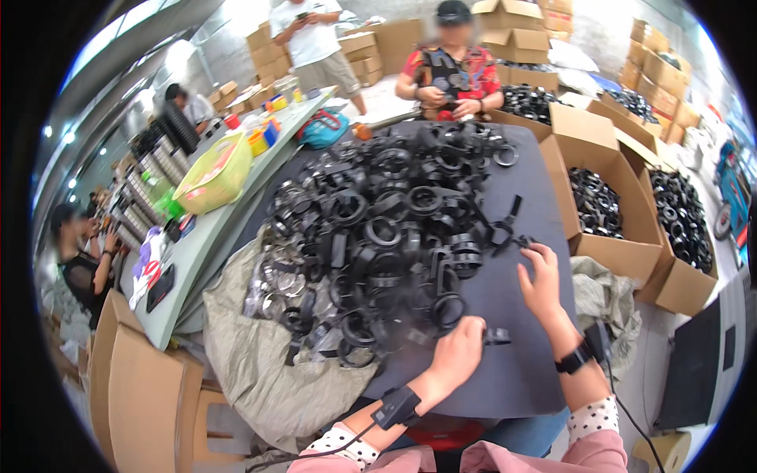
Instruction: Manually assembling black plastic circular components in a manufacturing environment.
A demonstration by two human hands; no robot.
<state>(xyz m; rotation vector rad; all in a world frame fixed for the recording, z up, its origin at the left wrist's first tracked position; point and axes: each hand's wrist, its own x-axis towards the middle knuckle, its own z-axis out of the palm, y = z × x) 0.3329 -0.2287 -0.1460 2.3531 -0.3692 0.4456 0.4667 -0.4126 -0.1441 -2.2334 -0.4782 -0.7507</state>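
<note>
A large heap of black plastic ring-shaped parts (382,231) covers the dark tabletop (516,370) in front of me. My left hand (458,349) is closed at the near edge of the heap. From its fingertips a small black plastic piece (497,337) sticks out to the right. Farther up, to the right of the heap, my right hand (542,282) has its thumb and fingers apart. Its fingertips reach a small black part (522,241) beside a part with an upright strap-like strip (514,209). Clear plastic pieces (284,277) lie mixed in at the heap's left side.
Cardboard boxes (619,256) filled with black parts stand at the right. On the left, a long green table (209,236) carries a yellow-green basket (214,175) and a phone (161,288). Across the heap, a person (449,75) handles something; others are farther back. Wrist-worn cables trail from my arms.
</note>
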